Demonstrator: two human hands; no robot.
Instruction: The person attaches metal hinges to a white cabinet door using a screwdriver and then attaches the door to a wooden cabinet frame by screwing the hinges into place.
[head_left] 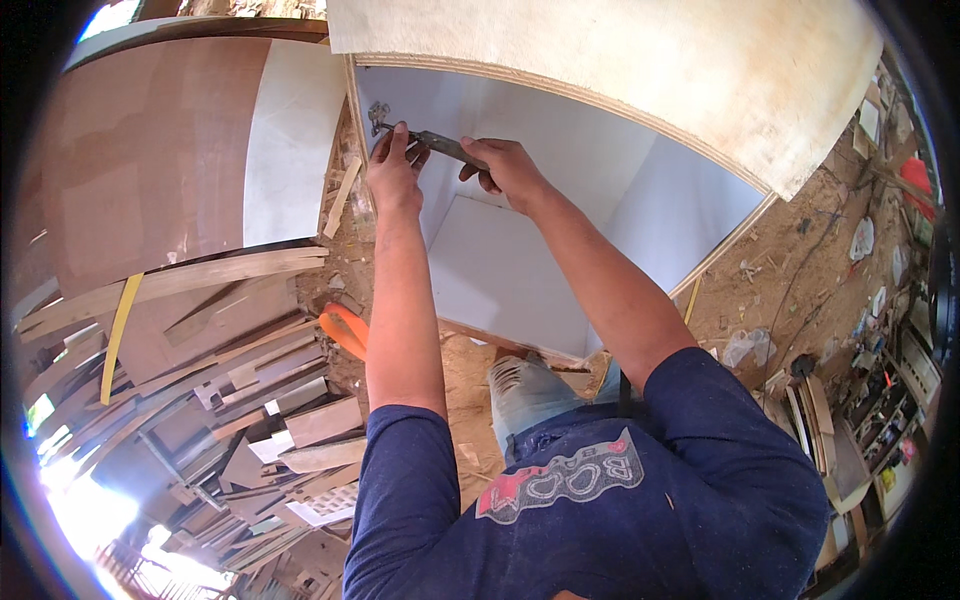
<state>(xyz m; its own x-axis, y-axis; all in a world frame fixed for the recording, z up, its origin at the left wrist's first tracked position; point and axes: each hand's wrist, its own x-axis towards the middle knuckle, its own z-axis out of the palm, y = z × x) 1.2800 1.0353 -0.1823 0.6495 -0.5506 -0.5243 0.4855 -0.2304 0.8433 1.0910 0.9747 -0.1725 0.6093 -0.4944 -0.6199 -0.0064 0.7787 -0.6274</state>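
Observation:
An open plywood cabinet box (560,230) with white inner faces lies in front of me. A small metal hinge (378,114) sits on its left inner wall near the rim. My left hand (395,165) rests against that wall just below the hinge, fingers touching the tip of a screwdriver (440,145). My right hand (500,165) is closed around the screwdriver's handle, and the shaft points left at the hinge.
Brown and white laminate sheets (190,150) lean at the left. A heap of wood offcuts and strips (220,400) fills the lower left, with an orange piece (345,328) beside it. Sawdust covers the floor (800,270); boards and clutter stand at the right (880,400).

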